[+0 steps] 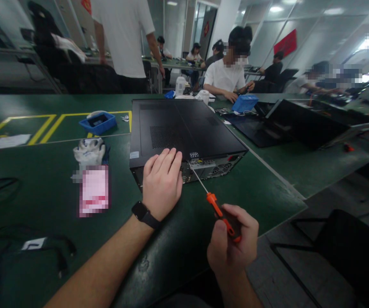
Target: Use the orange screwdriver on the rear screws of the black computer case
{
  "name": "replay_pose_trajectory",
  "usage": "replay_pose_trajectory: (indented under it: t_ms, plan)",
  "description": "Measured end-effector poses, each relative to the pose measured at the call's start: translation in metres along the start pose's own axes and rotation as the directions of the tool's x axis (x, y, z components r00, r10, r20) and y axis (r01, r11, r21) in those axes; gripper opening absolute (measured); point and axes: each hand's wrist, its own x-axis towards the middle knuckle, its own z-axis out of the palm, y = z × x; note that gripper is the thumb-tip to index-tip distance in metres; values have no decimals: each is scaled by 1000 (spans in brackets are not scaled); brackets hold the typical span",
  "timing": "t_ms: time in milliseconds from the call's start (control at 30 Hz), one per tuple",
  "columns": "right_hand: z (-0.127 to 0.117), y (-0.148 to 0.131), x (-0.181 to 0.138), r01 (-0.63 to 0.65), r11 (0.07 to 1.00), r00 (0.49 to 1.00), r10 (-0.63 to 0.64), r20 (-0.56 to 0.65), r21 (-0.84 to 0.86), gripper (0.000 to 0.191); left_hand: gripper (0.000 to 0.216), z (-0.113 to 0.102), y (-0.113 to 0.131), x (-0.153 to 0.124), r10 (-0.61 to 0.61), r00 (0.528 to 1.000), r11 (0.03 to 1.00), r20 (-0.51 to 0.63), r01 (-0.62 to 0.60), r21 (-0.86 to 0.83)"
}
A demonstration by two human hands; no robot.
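Nearest us, our right hand (pixel 232 246) is clenched around the orange-and-black handle of a screwdriver (pixel 224 219), just in front of the desktop computer case (pixel 184 124). The thin shaft slants up and left, and its tip meets the case's rear panel near the top edge.

Well to the left of the case, black cables (pixel 63 256) lie on the green table (pixel 43 201). Closer to the case sit a white work glove (pixel 90 152), a blurred pink card (pixel 93 190) in front of it, and a blue plastic tray (pixel 98 122) behind it, beside yellow tape lines (pixel 48 126).

Our left hand (pixel 162 182), with a black watch (pixel 144 214) on its wrist, lies open and flat on the case's near top edge, fingers together, gripping nothing. The case lies on its side, rear panel towards us.

To the right of it rests another opened black case (pixel 302 124). A second blue tray (pixel 245 102) stands behind the case, in front of a seated person in a white shirt (pixel 224 75).
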Motion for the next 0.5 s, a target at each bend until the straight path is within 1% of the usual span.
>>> replay_pose_trajectory:
  t_ms: [100, 200, 267, 300, 400, 500]
  plan:
    - [1, 1, 0, 40, 999, 999, -40, -21, 3, 28, 48, 0, 0, 0, -4, 1000, 1000, 2, 4, -4]
    - [1, 1, -2, -20, 998, 1000, 19, -21, -51, 22, 48, 0, 0, 1, -4, 1000, 1000, 3, 4, -8]
    - [1, 1, -2, -59, 997, 998, 58, -17, -43, 21, 48, 0, 0, 1, -3, 1000, 1000, 3, 3, -6]
    - [1, 1, -1, -56, 998, 998, 55, -17, -24, 22, 48, -1, 0, 1, -2, 1000, 1000, 3, 2, -5]
    - [2, 0, 2, 15, 999, 1000, -14, -16, 33, 28, 49, -1, 0, 0, -1, 1000, 1000, -1, 1, -9]
    - [2, 0, 3, 52, 998, 998, -51, -33, 26, 30, 49, -1, 0, 0, -1, 1000, 1000, -6, 1, -9]
